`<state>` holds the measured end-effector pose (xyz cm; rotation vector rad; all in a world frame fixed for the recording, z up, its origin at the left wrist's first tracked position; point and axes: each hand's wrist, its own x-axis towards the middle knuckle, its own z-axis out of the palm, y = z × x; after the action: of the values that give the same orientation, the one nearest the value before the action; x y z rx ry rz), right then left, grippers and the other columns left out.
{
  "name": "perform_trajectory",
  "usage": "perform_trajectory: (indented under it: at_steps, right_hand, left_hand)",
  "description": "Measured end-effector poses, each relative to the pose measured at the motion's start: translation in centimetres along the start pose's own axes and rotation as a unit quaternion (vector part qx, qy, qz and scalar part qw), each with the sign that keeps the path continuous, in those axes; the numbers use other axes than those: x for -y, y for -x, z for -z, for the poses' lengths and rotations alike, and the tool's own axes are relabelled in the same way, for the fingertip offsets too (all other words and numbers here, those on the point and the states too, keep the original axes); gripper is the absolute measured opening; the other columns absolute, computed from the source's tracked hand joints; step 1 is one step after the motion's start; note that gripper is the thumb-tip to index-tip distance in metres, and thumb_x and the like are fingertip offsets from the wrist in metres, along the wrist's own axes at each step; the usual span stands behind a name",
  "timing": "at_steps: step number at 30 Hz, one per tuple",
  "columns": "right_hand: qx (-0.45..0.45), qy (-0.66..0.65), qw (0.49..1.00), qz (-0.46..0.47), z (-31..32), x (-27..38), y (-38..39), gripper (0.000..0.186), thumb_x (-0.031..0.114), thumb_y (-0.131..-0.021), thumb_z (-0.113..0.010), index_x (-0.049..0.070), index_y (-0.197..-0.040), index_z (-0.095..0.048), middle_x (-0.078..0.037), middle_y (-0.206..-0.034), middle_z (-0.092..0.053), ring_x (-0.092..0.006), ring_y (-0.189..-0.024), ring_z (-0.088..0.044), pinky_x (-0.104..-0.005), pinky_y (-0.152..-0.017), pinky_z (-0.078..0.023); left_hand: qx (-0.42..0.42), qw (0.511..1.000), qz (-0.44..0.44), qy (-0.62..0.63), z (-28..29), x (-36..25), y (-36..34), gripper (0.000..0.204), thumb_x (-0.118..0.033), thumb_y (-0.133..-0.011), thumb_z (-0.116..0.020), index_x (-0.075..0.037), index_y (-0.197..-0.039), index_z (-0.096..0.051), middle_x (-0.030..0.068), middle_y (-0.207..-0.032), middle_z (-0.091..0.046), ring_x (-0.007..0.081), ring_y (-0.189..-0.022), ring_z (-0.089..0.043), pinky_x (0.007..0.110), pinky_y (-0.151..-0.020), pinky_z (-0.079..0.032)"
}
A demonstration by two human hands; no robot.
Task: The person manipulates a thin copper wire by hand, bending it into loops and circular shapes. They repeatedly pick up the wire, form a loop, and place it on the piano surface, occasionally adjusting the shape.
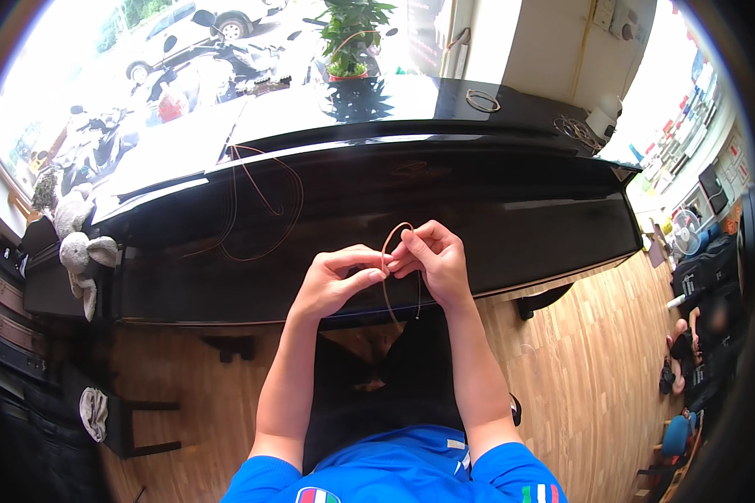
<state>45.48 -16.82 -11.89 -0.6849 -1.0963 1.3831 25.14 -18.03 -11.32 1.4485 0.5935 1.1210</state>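
A thin copper-coloured wire (384,248) is bent into an arch between my hands, its loose ends hanging down before my lap. My left hand (334,281) pinches one side of it with thumb and forefinger. Close beside it, my right hand (441,261) is closed on the wire near the top of the bend. Both hands are held in front of a glossy black piano (554,210). Another long wire (300,194) drapes in loose loops over the piano's front at the left.
On the piano top lie a small wire coil (483,101), a tangled wire bundle (575,130) and a potted plant (349,42). Grey plush toy (84,251) hangs at the left end. A dark stool (147,419) stands lower left; a person (713,327) sits far right.
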Motion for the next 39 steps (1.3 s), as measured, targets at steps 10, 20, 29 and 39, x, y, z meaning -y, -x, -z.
perform_trajectory:
  at_steps: [10,20,29,39]
  right_hand:
    - [0.040,0.053,0.998,-0.002,-0.5,0.3,0.6,0.009,0.007,-0.093,-0.068,-0.002,-0.092,-0.064,-0.015,-0.085,-0.073,-0.0175,-0.066,-0.070,-0.0271,-0.060,-0.057]
    - [0.121,0.044,0.991,0.022,-0.2,-0.1,0.7,0.009,0.001,-0.090,-0.070,0.000,-0.098,-0.065,-0.014,-0.091,-0.073,-0.0174,-0.075,-0.071,-0.0278,-0.066,-0.057]
    - [0.061,0.035,0.997,0.027,-0.2,-0.1,0.6,0.011,0.004,-0.092,-0.069,-0.002,-0.101,-0.067,-0.014,-0.087,-0.073,-0.0173,-0.070,-0.070,-0.0277,-0.064,-0.056]
    - [0.015,0.003,0.999,0.030,-0.1,-0.3,0.5,0.018,0.010,-0.097,-0.064,-0.006,-0.104,-0.067,-0.008,-0.077,-0.066,-0.0136,-0.060,-0.062,-0.0251,-0.059,-0.052]
  left_hand:
    - [-0.159,0.983,0.008,0.090,-0.4,0.1,-0.5,0.009,-0.007,-0.092,-0.071,-0.002,-0.095,-0.064,0.0043,-0.082,-0.068,0.0108,-0.077,-0.066,0.024,-0.073,-0.053]
    - [-0.186,0.978,0.040,0.089,-0.2,-0.4,-0.4,0.025,-0.013,-0.093,-0.071,0.002,-0.111,-0.065,0.0113,-0.089,-0.072,0.0134,-0.073,-0.069,0.024,-0.067,-0.054]
    - [-0.160,0.983,0.011,0.091,-0.2,-0.5,-0.3,0.044,-0.017,-0.100,-0.061,0.001,-0.139,-0.052,0.0162,-0.131,-0.063,0.0152,-0.085,-0.071,0.024,-0.073,-0.055]
    - [-0.170,0.984,-0.010,0.052,0.1,0.3,-0.6,0.047,-0.017,-0.103,-0.054,-0.002,-0.146,-0.043,0.0157,-0.115,-0.069,0.0172,-0.084,-0.071,0.026,-0.073,-0.055]
